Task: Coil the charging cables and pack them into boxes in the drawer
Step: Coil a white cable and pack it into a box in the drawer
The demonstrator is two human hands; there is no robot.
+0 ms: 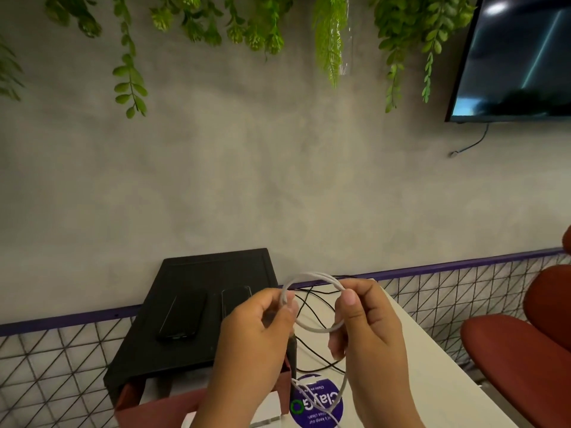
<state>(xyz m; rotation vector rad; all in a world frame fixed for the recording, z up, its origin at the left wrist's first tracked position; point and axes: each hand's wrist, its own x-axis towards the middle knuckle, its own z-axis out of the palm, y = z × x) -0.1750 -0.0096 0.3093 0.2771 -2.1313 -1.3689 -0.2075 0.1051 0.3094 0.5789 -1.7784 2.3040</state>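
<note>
While one white charging cable (pixel 312 301) is held up as a round loop of a few turns above the white table (pixel 432 381), its left side is pinched by the left hand (pixel 256 341) and its right side by the right hand (pixel 367 332), with a loose tail hanging down to the purple round sticker (pixel 318 403). Two dark phones (pixel 182 316) are seen lying side by side on one black stand (pixel 173 353) at the left, thin black cables (pixel 312 307) are strewn behind the loop, and one red-brown open box (pixel 148 406) is seen at the near edge.
</note>
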